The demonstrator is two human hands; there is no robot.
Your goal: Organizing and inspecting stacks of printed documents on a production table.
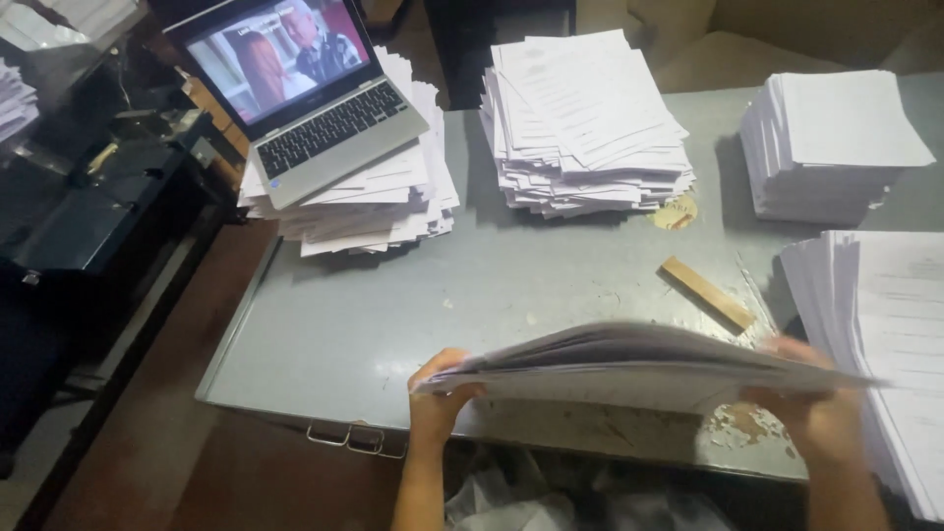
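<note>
Head view — paper sheaf [629,369] between both grips

A grey metal surface [393,315] fills the middle of the view, its paint chipped to rusty patches near the front edge, with a small metal handle [356,438] on its front rim. Left of it stands a dark, low piece of furniture [98,216] with a glossy top. The floor [187,433] below is reddish brown. Beyond the far edge sits a beige upholstered seat [787,39]. The light is dim and cool.
</note>
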